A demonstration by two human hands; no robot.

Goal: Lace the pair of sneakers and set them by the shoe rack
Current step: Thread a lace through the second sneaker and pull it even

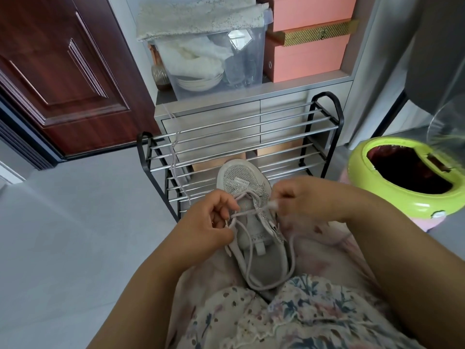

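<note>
A grey sneaker (pixel 241 182) with a glittery strap lies on my lap, toe pointing away toward the shoe rack (pixel 251 144). Its pale lace (pixel 292 250) crosses the lower eyelets and loops loosely around the heel. My left hand (pixel 208 222) pinches the lace at the shoe's left side. My right hand (pixel 302 197) pinches the other lace end, its white tip showing, at the shoe's right side. A second loose lace (pixel 173 157) hangs over the left end of the rack. I see no other sneaker.
The black and chrome rack stands against a grey cabinet (pixel 226 112) holding a clear storage bin (pixel 208 59) and pink boxes (pixel 309 51). A green bin (pixel 407 177) sits to the right, a dark red door (pixel 63 71) to the left, grey floor (pixel 75 235) beside me.
</note>
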